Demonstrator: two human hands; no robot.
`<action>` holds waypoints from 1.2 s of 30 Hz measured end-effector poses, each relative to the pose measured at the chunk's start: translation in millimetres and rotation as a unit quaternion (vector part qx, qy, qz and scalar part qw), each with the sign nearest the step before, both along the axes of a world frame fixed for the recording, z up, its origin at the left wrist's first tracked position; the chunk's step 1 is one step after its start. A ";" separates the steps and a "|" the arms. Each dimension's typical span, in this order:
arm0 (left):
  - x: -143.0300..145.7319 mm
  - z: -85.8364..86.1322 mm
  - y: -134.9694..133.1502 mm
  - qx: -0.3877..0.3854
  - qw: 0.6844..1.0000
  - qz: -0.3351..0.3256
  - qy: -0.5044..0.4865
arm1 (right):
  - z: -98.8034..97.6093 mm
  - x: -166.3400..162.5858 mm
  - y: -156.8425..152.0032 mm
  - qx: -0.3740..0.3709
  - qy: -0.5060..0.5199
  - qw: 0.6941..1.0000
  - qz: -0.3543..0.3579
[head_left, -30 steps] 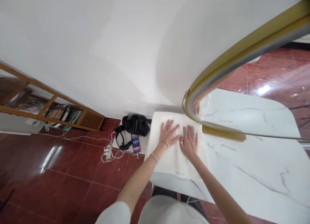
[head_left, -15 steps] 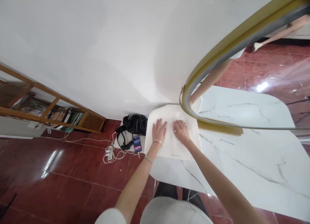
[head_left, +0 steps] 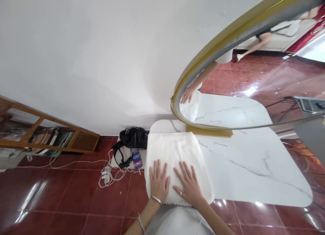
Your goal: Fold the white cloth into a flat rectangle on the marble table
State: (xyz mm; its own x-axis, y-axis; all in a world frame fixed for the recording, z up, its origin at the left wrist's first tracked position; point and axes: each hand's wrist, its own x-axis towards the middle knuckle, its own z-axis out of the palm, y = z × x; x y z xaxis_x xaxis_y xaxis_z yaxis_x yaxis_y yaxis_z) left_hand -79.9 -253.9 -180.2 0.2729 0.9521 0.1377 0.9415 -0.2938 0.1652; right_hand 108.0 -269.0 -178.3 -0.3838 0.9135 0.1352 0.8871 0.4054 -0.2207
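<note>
- The left hand and right hand lie side by side, palms down, on the near end of a folded white cloth; fingers spread, pinching nothing
- The cloth sits on the left end of the marble table, just before the gold-framed mirror; its near edge reaches the table's edge
- It looks like a flattening step; smoothing further would need even pressure, lest the cloth slide off
- A black bag lies on the floor nearby

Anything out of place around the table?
Mostly tidy: left hand and right hand lie flat on the white cloth on the table. Only a tangle of white cables sprawls on the floor beside the black bag.
</note>
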 end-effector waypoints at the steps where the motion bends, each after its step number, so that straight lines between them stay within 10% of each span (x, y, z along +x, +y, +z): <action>1: 8.9 0.3 0.1 -0.002 1.000 -0.017 -0.003 | -1.8 8.9 -5.1 0.004 -0.003 1.000 -0.015; 11: 91.4 -4.1 34.2 0.003 0.993 -0.108 -0.052 | -13.6 83.7 -9.7 0.048 -0.027 0.992 -0.110; 27: -14.7 -21.2 32.2 0.078 0.995 0.060 -0.016 | -5.6 -14.7 50.9 0.057 0.026 0.998 0.028; 36: 28.1 -33.5 37.6 -0.003 0.997 0.078 0.018 | -21.3 27.0 49.6 0.093 0.047 0.994 0.027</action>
